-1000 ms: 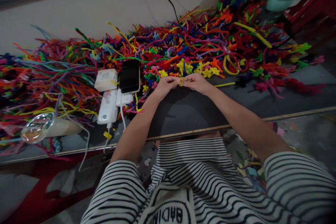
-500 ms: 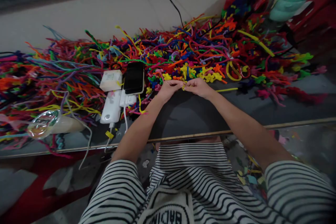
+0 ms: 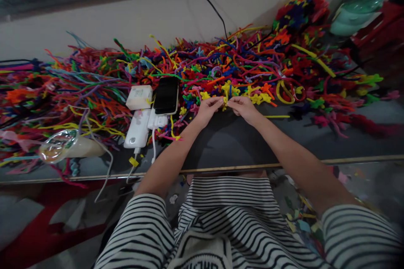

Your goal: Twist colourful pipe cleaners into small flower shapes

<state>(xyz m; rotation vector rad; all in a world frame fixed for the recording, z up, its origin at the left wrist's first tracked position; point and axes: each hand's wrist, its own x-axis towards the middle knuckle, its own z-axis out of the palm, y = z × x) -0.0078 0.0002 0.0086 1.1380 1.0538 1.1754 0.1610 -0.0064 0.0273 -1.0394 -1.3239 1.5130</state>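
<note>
A small bent yellow pipe cleaner (image 3: 225,103) stands between my two hands above the dark tabletop. My left hand (image 3: 208,108) pinches it from the left, thumb and fingers closed. From the other side my right hand (image 3: 245,108) has its fingertips closed at it; its exact shape is partly hidden by fingers. Just behind lie yellow pipe-cleaner flowers (image 3: 260,98). A straight yellow pipe cleaner (image 3: 277,116) rests on the table to the right of my right wrist. Scissors with yellow and red handles (image 3: 285,92) lie farther right, on the pile's edge.
A long heap of coloured pipe cleaners (image 3: 94,88) runs along the wall. Left of my hands are a black phone (image 3: 166,96), a white power bank (image 3: 137,128), a white box (image 3: 139,96) and a tipped plastic cup (image 3: 85,147). A green-tinted container (image 3: 356,17) stands far right.
My fingertips have drawn slightly apart, and more of the yellow pipe cleaner shows between them. The whole view has shifted a little, with things appearing lower and farther right.
</note>
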